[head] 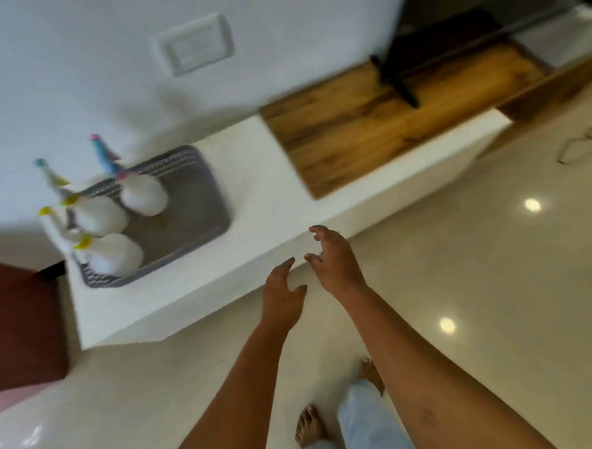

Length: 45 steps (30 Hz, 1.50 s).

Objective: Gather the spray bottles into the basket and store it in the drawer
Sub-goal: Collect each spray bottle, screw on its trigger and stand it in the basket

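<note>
A grey woven basket (pixel 200 198) stands on a low white cabinet (pixel 273 175). Three white spray bottles stand in it: one with a pink and blue nozzle (pixel 143 194), and two with yellow nozzles (pixel 98 214) (pixel 114 254). My left hand (pixel 284 292) and my right hand (pixel 334 257) hover empty before the cabinet's front edge, to the right of the basket. Their fingers are spread and loosely bent. Neither hand touches the basket. The view is blurred.
A wooden panel (pixel 379 122) covers the cabinet's right part, with a dark stand (pixel 409 69) on it. A wall switch plate (pixel 196 44) is above. A dark red piece of furniture (pixel 15 323) stands at the left. Glossy floor, a cable (pixel 583 140), and my bare feet (pixel 309 427) are below.
</note>
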{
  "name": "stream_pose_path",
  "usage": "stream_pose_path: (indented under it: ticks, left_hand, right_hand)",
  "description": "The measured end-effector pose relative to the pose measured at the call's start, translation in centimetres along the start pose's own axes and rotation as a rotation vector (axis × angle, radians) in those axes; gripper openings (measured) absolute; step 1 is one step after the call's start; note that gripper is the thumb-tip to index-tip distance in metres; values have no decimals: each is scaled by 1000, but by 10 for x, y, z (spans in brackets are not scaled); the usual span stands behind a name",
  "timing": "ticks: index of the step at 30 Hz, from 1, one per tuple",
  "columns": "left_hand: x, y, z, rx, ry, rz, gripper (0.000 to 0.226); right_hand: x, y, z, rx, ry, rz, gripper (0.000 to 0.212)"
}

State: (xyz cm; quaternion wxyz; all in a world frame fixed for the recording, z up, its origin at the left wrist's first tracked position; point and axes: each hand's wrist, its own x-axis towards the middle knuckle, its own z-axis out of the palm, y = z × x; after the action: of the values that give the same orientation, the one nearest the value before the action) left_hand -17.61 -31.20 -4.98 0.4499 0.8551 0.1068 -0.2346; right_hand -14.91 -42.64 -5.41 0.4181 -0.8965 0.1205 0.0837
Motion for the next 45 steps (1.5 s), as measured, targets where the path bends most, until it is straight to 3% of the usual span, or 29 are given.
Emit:
stream_pose_path:
  ticks: [9,13,21,28,34,45]
  left_hand:
    - [-76,62,211,270,-424,226,56]
    - [-126,72,299,371,-554,273,55]
    - [-262,51,471,579,-789,284,51]
    - [-376,25,608,759,-1016,288,47]
    - [-424,11,683,853,-1116,272,43]
    - [-412,-54,812,1123,-1245,350,41]
  right_hand:
    - [-124,208,-131,51,264,412,49]
    - [-195,288,-166,83,304,535,48]
    - [-366,436,-210,169,336,724,45]
    - [-526,568,-247,235,373,995,40]
    - [-609,638,-249,376,479,1219,37]
    - [-649,754,-167,718,675,1502,44]
